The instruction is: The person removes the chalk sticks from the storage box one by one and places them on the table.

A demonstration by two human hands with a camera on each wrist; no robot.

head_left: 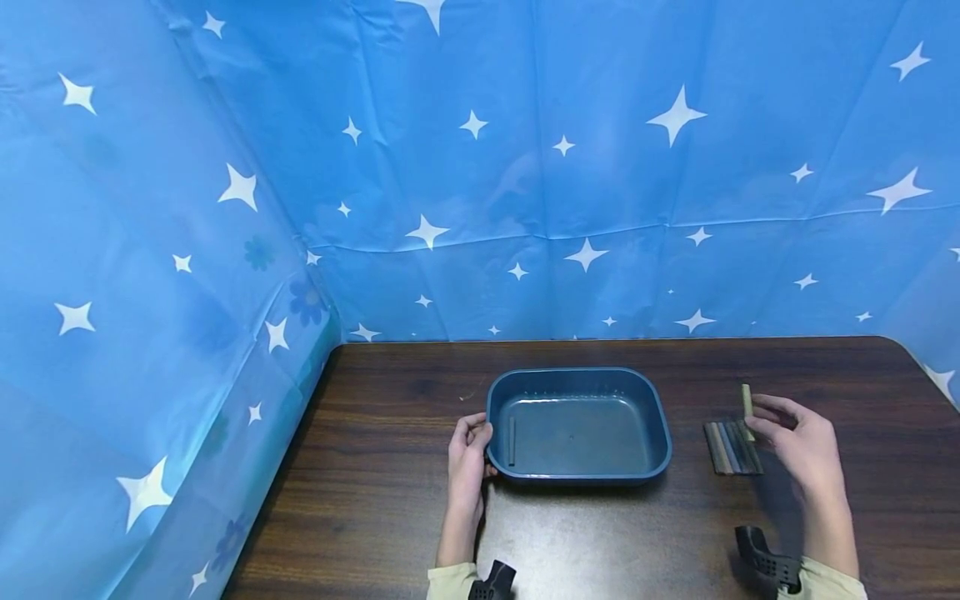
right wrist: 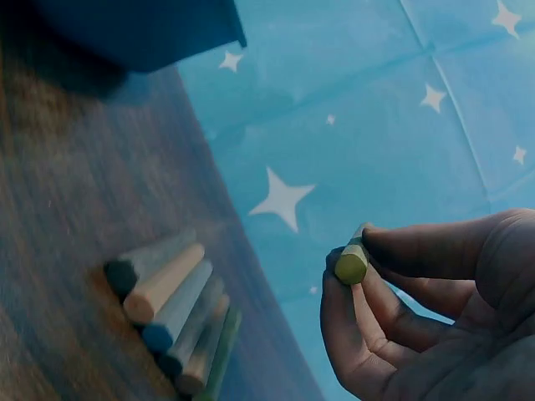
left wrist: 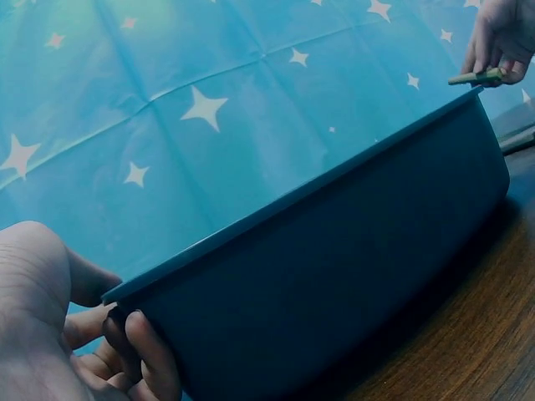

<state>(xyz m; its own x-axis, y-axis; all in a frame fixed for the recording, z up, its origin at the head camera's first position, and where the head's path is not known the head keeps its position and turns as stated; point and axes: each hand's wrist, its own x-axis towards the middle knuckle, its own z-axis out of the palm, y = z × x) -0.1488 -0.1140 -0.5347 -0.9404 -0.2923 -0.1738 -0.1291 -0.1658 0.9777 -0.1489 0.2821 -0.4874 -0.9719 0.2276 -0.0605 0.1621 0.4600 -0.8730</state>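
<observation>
My left hand (head_left: 468,462) grips the left end of a blue rectangular plastic basin (head_left: 577,478), thumb at the rim and fingers against the outer wall. Inside the basin, along its left side, lies one dark stick of chalk (head_left: 512,441). Between thumb and fingertips, my right hand (head_left: 806,442) pinches a yellow-green stick of chalk (right wrist: 351,266), held up above the table. Just below and left of that hand, several chalk sticks (head_left: 726,450) in grey, tan, blue and green lie side by side. Dark smudges mark the right fingertips in the right wrist view.
The dark wood-grain table (head_left: 360,467) carries the basin near its middle and the row of chalk to the right. A blue star-patterned cloth (head_left: 480,183) hangs behind the table and along its left side. Black wrist mounts (head_left: 768,560) sit at both cuffs.
</observation>
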